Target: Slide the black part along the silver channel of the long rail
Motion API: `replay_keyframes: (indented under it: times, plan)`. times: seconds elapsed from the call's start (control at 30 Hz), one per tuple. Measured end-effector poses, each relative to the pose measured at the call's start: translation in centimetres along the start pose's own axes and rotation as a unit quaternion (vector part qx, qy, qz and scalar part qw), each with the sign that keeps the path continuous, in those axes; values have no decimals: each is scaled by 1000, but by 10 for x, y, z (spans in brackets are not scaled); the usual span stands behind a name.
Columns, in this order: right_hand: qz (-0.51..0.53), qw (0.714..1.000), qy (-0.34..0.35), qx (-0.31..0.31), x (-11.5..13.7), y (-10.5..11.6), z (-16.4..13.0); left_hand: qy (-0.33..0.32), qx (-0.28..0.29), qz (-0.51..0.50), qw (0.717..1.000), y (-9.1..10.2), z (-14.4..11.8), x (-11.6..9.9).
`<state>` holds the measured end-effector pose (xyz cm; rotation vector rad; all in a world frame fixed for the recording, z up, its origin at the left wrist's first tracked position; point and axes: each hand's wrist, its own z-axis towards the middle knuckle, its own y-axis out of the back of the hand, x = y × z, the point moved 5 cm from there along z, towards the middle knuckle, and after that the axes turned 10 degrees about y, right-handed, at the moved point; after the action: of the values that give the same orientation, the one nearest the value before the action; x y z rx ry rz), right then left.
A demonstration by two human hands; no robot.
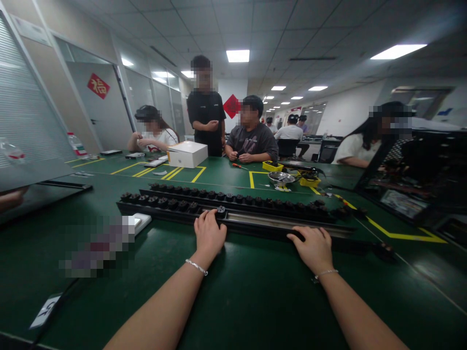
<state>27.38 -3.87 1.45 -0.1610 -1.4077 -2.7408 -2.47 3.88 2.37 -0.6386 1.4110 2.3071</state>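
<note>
**A:** What lies around the work?

**B:** A green tabletop (233, 291) with yellow tape lines. Far across it sit several people, and one stands behind them. Near them are a white box (187, 154), a screwdriver (239, 166), a metal bowl (280, 178) and two yellow trays (272, 166). At the far right stands an open black case (419, 180) with a person beside it. On the near left is a small white block (138, 222), just beside the left end of the rails, next to a blurred patch. A white label (45, 311) lies at the near left edge.

**A:** And the thing in hand?

**B:** A long black rail (262, 224) lying across the middle of the tabletop, left to right, with a bare metal channel along most of its length. One black knob-like piece (221, 211) sits in it. Just behind, touching or nearly so, lie more rails (233, 199) filled end to end with the same dark pieces.

**A:** The hands?

**B:** The left hand (208, 234) rests at the near edge of the rail, fingers (213, 217) curled up to the single piece; whether they pinch it I cannot tell. The right hand (314, 247) lies flat over the rail further right, fingers pressed on top, not wrapped around it. Each wrist wears a thin bracelet.

**A:** Room to move?

**B:** The near tabletop between the rail and the person is open green surface. Behind, the filled rails block the way. The rail's right end reaches a yellow line, with the black case beyond.
</note>
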Motion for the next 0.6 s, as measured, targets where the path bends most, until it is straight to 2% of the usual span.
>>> replay_keyframes:
  times: [0.23,0.6]
  plan:
    - [11,1000,-11,12,1,2,1,7,9,-4,1000,0,1,1]
    - [-5,1000,1,-12,1,0,0,14,34,-1,999,3,-2,-4]
